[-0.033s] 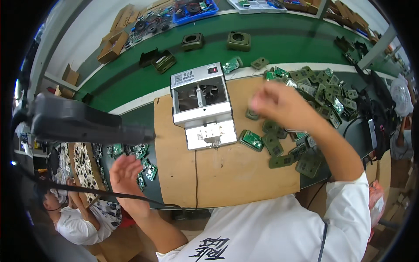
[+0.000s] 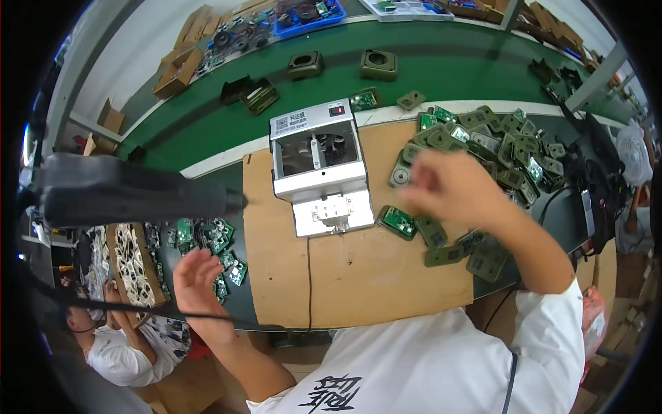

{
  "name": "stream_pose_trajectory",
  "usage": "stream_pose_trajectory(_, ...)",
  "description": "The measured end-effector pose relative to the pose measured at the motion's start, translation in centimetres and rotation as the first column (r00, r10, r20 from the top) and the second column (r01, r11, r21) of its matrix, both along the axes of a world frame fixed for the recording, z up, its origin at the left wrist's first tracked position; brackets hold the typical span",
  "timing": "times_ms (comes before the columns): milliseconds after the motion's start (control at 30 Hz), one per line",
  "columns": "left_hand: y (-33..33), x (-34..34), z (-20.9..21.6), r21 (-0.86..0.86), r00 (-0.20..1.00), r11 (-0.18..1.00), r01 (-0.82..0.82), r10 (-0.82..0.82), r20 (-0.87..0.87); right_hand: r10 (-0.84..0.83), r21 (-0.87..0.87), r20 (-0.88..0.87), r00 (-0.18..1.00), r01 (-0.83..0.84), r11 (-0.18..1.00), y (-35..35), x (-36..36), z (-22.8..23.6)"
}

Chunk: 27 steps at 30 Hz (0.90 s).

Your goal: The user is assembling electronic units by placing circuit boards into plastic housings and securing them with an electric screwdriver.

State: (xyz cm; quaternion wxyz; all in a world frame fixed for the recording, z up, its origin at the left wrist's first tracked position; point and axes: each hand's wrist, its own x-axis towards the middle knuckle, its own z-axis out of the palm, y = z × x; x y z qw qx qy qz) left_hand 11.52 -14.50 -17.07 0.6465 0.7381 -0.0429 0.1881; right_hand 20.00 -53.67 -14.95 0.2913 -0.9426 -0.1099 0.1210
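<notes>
My right hand (image 2: pixel 452 186) hovers over green plastic casings at the cardboard's right side. Its fingers look curled but are blurred, and whether anything is in them is hidden. Just below lies a green casing with a circuit board in it (image 2: pixel 398 221). My left hand (image 2: pixel 196 276) is raised at the left, fingers apart and slightly bent, with nothing in it. Beyond that hand lie loose green circuit boards (image 2: pixel 221 234). A dark electric screwdriver (image 2: pixel 138 192) hangs above the left side, its tip pointing right. In the middle stands a silver screw feeder (image 2: pixel 321 169) with a window.
A brown cardboard sheet (image 2: pixel 283 283) covers the bench. Many green casings (image 2: pixel 514 148) are heaped at the right. Along the green belt (image 2: pixel 455 65) sit several casings, including one with a board (image 2: pixel 364 100). Another person (image 2: pixel 127 348) sits at the lower left.
My right hand has moved slightly down and toward me. The casing with a board behind the feeder was tilted and now lies flatter. The screwdriver has shifted a little; my left hand barely moved.
</notes>
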Motion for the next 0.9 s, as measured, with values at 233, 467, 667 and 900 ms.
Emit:
stream_pose_trajectory(233, 3.7, -0.3, -3.0, 0.597, 0.877, 0.782, -0.177, 0.401, -0.266, -0.156, -0.198, 0.051, 0.986, 0.163, 0.966, -0.6, -8.3, -2.9)
stream_pose_trajectory(467, 3.7, 0.3, -6.3, 0.842, 0.954, 0.536, 0.062, 0.216, -0.207, -0.026, -0.217, 0.197, 0.980, 0.069, 0.974, -2.7, -11.3, -4.5)
stream_pose_trajectory(667, 3.2, 0.7, -5.8, 0.851, 0.949, 0.512, 0.118, 0.195, -0.249, -0.009, 0.271, -0.087, 0.996, 0.032, 0.962, -3.1, -12.2, -3.3)
stream_pose_trajectory(900, 4.2, -0.3, -6.9, 0.874, 0.961, 0.484, 0.049, 0.215, -0.173, 0.172, 0.762, -0.640, 0.749, 0.648, 0.017, -0.8, -12.6, -7.7)
